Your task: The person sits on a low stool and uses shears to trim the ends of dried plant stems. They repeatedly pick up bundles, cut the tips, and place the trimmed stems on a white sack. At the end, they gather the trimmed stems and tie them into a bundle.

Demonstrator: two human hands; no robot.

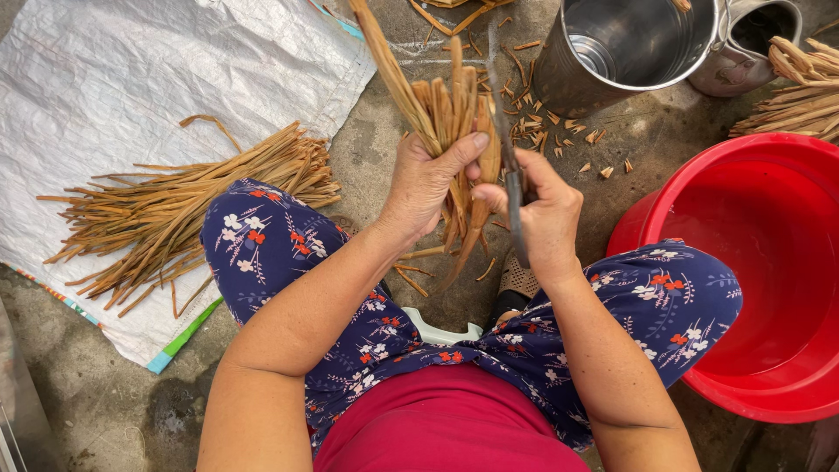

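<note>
Closest to me, my left hand [426,185] is clamped round a bunch of brown stalks [450,114], and my right hand [544,214] grips a knife [507,131] beside them. Cut ends [559,131] lie scattered on the floor beyond, so I judge trimming is partly done. A large pile of stalks [183,205] lies on the white sack [131,70]; the red basin [760,271] and steel pot [625,48] look empty.

No labels, signs or screens show. The one piece of packaging is a flattened white woven sack [131,61], spread on the ground well to the left of the gripping hands. Its surface is creased and shiny, and its near edge carries a narrow border of green, light blue and orange stripes.
</note>
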